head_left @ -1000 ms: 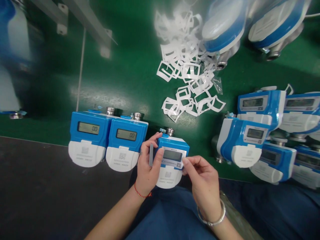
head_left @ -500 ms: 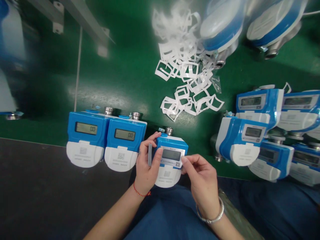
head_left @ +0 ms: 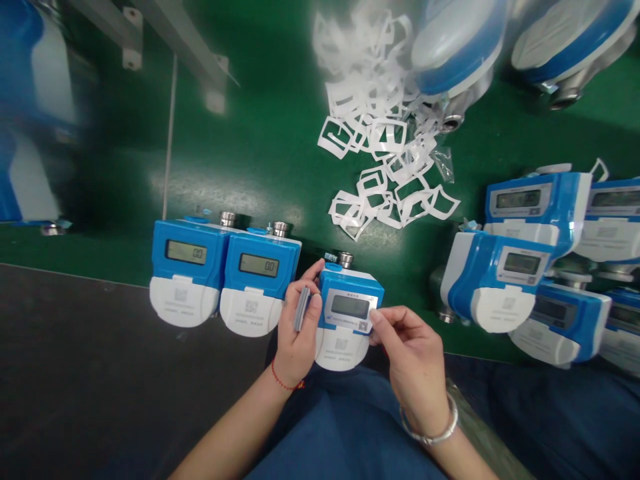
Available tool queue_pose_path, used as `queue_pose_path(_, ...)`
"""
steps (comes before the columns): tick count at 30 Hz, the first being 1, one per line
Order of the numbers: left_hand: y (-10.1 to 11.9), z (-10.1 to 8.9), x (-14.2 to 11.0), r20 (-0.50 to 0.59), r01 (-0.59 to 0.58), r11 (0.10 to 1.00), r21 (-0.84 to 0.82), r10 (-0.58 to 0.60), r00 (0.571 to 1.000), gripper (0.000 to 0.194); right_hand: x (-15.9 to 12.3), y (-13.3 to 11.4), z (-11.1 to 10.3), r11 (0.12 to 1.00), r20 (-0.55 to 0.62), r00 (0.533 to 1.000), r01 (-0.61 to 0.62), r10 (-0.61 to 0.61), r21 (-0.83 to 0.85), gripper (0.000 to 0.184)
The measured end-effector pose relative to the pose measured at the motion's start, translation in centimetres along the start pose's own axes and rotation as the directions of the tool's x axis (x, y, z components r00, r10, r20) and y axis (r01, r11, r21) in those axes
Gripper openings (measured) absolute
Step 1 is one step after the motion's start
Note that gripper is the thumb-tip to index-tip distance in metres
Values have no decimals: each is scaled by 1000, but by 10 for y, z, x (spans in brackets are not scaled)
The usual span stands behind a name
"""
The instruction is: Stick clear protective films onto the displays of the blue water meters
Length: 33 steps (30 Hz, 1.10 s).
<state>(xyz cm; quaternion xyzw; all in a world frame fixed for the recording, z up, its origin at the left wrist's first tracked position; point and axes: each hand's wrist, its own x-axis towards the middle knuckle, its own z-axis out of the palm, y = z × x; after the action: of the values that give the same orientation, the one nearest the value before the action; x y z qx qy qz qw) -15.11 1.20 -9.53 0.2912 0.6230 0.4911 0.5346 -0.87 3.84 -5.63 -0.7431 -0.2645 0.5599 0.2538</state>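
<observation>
A blue-and-white water meter stands at the table's near edge in front of me. Its face carries a white-framed label around the grey display. My left hand is against the meter's left side, its fingers closed on a small stack of thin grey pieces, seen edge-on. With thumb and forefinger, my right hand pinches at the label's right edge; the fingertips' underside is hidden. Left of my hands, two water meters without a white frame show lit digits.
Cut-out white frames lie heaped in the middle of the green table. Several labelled meters crowd the right side. More meters lie at the back right, others at far left. A metal bracket extends from the top left.
The view has shifted slightly, so most things appear farther right. Both hands stay at the same meter, the right one still pinching at the label's edge.
</observation>
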Motion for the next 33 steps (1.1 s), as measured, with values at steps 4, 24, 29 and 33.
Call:
queue_pose_path(4,-1,-1,-2,6,19,1000,-14,-19,1000,5,0,1,0,1000,4,1000,10,-10,12,24)
queue_pose_path(24,-13,-17,-23,92,36,997,65,-42,995,29,-8,2,3,988,-5,992,123,-124,-95,24)
queue_pose_path(29,-12,-17,-24,100,44,998,44,-49,994,28,-8,2,4,981,-1,989,148,-150,-122,24)
queue_pose_path(33,-12,-16,-25,110,47,999,26,-50,993,26,-8,2,5,977,-1,987,158,-160,-146,23)
